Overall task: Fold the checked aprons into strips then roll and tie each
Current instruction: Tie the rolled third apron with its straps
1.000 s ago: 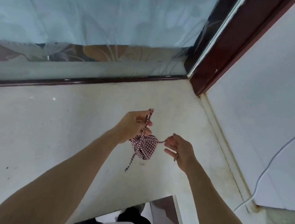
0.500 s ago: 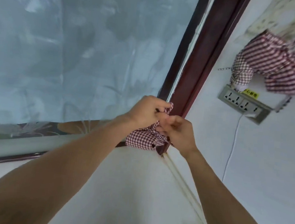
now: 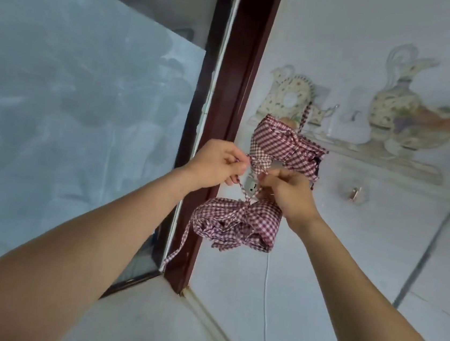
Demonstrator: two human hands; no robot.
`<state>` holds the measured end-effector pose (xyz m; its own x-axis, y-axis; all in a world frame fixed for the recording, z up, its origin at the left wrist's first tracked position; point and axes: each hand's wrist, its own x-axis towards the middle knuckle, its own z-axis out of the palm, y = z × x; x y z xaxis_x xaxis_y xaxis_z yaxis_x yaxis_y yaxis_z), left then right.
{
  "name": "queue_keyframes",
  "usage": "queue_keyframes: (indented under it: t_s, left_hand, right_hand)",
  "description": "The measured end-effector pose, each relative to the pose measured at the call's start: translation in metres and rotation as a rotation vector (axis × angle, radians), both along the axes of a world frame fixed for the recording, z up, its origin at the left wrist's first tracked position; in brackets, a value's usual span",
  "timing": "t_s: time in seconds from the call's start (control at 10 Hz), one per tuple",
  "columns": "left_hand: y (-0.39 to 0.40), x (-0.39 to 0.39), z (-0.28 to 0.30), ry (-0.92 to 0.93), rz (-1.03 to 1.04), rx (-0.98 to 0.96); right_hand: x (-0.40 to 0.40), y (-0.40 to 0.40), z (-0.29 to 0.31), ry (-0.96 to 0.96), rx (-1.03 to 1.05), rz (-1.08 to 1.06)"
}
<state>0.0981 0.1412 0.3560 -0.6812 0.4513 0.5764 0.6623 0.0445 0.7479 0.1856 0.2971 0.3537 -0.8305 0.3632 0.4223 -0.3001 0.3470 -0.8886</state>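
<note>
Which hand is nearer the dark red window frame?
Left. The left hand sits in front of the window frame, overlapping it in view. The right hand is further right, in front of the tiled wall.

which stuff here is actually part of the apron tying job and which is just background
Part of the job:
- left hand, pinching a strap
- right hand, gripping a strap
- rolled apron hanging under the hands
- second apron on the wall

Just there:
- wall socket
- white cable
- window
- wall hook
</note>
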Motion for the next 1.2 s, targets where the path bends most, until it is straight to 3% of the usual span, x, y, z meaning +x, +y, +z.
queue_keyframes:
  t_s: [0.1, 0.2, 0.4, 0.7, 0.9, 1.0, 1.1, 1.2]
  left_hand:
    - [0.045, 0.000, 0.000, -0.087, -0.119, 0.003]
    - [0.096, 0.000, -0.004, -0.088, -0.145, 0.005]
    - [0.176, 0.004, 0.010, -0.088, -0.078, 0.059]
    - [0.258, 0.011, 0.025, -0.191, -0.087, -0.052]
    - [0.275, 0.005, 0.003, -0.162, -0.054, -0.219]
    - [0.272, 0.008, -0.010, -0.214, -0.157, -0.300]
    - [0.260, 0.015, -0.018, -0.186, -0.227, -0.332]
    - [0.248, 0.017, -0.020, -0.215, -0.258, -0.270]
  right_hand:
    - [0.021, 0.037, 0.009, -0.095, 0.030, 0.109]
    - [0.037, 0.070, 0.011, -0.161, 0.178, 0.055]
    - [0.050, 0.131, 0.021, -0.079, 0.199, -0.342]
    - [0.045, 0.205, 0.027, -0.129, 0.190, -0.632]
    - [0.047, 0.213, 0.020, -0.441, 0.514, -0.675]
    - [0.049, 0.208, 0.010, -0.633, 0.574, -0.602]
    - [0.048, 0.200, 0.001, -0.618, 0.616, -0.625]
    - [0.046, 0.188, 0.002, -0.384, 0.614, -0.733]
